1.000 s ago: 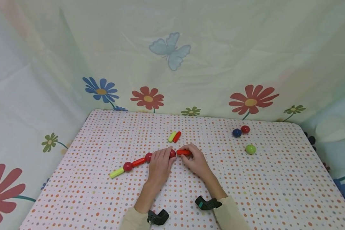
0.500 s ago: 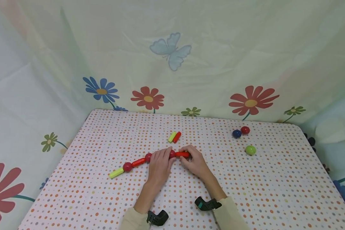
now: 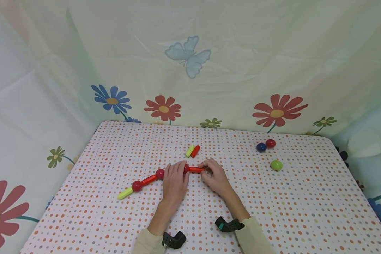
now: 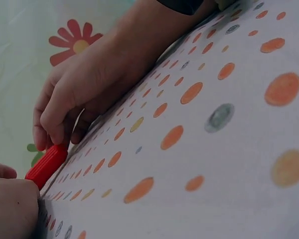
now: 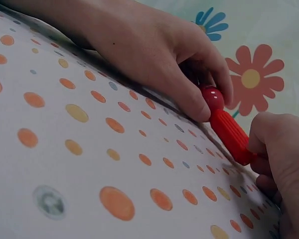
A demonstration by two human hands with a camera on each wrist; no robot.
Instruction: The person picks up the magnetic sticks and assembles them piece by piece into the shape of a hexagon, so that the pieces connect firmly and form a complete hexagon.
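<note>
Red rod [image 3: 195,169]: lies on the dotted tablecloth [image 3: 273,211] just below the middle of the head view, its left end touching a dark red ball [image 5: 213,97].
Chain [image 3: 143,181]: that ball ends a line of rods and balls running down-left to a yellow-green rod [image 3: 125,193].
Step in hand: I judge I am joining the red rod to the end of the chain; rod and ball already meet.
Next move: likely calls for checking the joint holds, then easing both hands off without dragging the line crooked.
My left hand [image 3: 175,181]: fingers curled down over the chain's end, thumb and forefinger closed on the dark red ball, as the right wrist view shows.
My right hand [image 3: 214,176]: fingertips [image 4: 52,137] drawn together, pinching the rod's right end.
Spare pieces: a yellow-green and red pair of rods [image 3: 192,151] just above my hands; a blue ball [image 3: 261,147], red ball [image 3: 270,143] and green ball [image 3: 276,165] toward the right.
</note>
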